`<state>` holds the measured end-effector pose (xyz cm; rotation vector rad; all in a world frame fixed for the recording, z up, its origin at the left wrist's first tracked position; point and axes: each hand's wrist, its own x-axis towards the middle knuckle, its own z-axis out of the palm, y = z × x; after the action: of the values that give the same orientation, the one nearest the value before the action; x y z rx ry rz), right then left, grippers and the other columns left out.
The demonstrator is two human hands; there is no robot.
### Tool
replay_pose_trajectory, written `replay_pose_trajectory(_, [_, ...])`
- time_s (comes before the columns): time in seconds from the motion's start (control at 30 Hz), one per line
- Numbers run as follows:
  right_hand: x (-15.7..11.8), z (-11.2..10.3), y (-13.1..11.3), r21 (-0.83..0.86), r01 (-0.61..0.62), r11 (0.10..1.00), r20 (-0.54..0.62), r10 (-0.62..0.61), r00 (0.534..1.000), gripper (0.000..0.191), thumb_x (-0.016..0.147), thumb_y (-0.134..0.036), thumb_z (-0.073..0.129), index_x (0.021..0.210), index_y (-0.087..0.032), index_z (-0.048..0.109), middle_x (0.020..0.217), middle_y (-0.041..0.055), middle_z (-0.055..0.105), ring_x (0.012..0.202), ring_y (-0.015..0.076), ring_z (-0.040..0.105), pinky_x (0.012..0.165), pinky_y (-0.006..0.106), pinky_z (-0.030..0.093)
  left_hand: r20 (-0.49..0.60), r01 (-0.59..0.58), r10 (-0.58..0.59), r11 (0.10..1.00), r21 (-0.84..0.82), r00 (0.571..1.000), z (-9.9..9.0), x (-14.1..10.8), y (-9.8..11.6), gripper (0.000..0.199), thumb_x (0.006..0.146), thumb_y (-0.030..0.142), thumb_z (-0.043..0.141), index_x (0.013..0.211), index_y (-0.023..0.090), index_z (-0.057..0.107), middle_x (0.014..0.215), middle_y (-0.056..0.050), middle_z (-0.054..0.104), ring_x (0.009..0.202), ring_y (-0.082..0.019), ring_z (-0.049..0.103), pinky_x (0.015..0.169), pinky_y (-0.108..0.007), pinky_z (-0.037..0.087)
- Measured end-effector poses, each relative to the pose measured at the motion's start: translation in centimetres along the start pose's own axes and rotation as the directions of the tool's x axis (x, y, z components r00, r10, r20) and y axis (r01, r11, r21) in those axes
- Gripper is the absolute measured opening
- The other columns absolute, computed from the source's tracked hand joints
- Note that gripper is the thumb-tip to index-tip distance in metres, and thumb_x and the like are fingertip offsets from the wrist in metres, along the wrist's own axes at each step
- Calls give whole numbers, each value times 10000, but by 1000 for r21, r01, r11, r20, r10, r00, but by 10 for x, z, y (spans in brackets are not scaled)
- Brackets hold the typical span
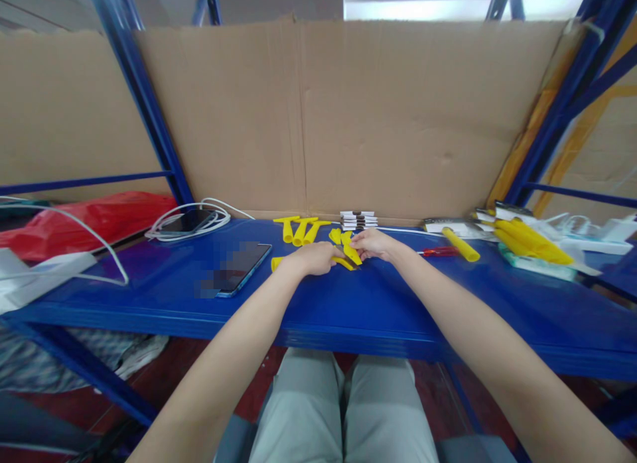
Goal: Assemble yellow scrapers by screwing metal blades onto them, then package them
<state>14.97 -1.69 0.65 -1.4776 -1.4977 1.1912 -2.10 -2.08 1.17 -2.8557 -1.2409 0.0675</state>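
Observation:
Both hands meet over the middle of the blue table (368,304). My right hand (372,245) pinches a flat, curved yellow plastic piece (352,249) by its right side. Closed and knuckles up, my left hand (317,258) is on a slim yellow piece (344,263) with a dark tip; its grip is partly hidden. Another small yellow piece (335,235) lies just behind the hands. Several yellow T-shaped parts with hollow, tube-like handles (299,232) lie behind my left hand. The end of one more yellow part (276,263) shows beside my left wrist.
A phone (245,270) lies left of my hands. Small boxed or clipped stacks (358,220) stand against the cardboard wall (368,118). On the right are a red-handled tool (438,251), a yellow tube (461,245) and yellow packages (535,243). White cable (216,219) coils at left.

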Motion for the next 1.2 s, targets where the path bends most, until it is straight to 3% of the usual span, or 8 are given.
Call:
replay_pose_trajectory(0.27, [4,8,4,-70,-61,996,-72,56,996,174,744,26,541,661,-126,553,466,-34,555,420,67,535,472,166,449,-11,-1,1,1000,2,1000,1,1,0,423,857,222,451,1261,297,552,1210,-56,598,1051,-215,569,878,-317,437])
replay_pose_trajectory(0.43, [4,7,2,-59,-76,995,-23,75,997,137,757,-31,547,663,-131,540,473,-19,571,431,69,530,456,158,430,-5,3,-3,1000,-20,1000,1,1,-1,425,856,234,453,1263,311,549,1205,-53,603,1037,-218,573,881,-326,436])
replay_pose_trajectory(0.57, [2,3,-1,-93,-44,995,-42,40,998,226,789,-69,544,587,-146,477,374,-58,448,339,38,380,351,143,297,-12,4,-4,999,-40,1000,1,0,0,433,856,234,441,1268,325,541,1214,-47,603,1042,-229,574,878,-341,438])
replay_pose_trajectory(0.7, [2,2,-1,-59,-96,994,-4,96,995,317,844,-95,498,558,-176,389,337,-100,296,304,18,232,317,143,176,-15,-14,13,999,-42,1000,0,-1,0,442,850,217,443,1268,325,538,1220,-43,603,1062,-230,568,879,-346,439])
replay_pose_trajectory(1.03, [4,3,-2,37,-183,982,-67,186,980,221,871,-108,397,667,-170,455,431,-37,462,325,51,334,362,173,256,-6,-39,39,999,-31,999,-2,-3,4,433,852,218,449,1260,341,528,1272,-17,579,1139,-234,520,925,-377,411])
replay_pose_trajectory(1.2, [2,1,-4,58,-155,986,-61,158,986,229,879,-131,386,661,-172,445,409,-49,425,326,54,323,370,178,252,-18,-34,33,999,-19,999,-3,-5,5,426,843,208,465,1241,334,550,1236,-42,602,1101,-247,544,902,-386,426])
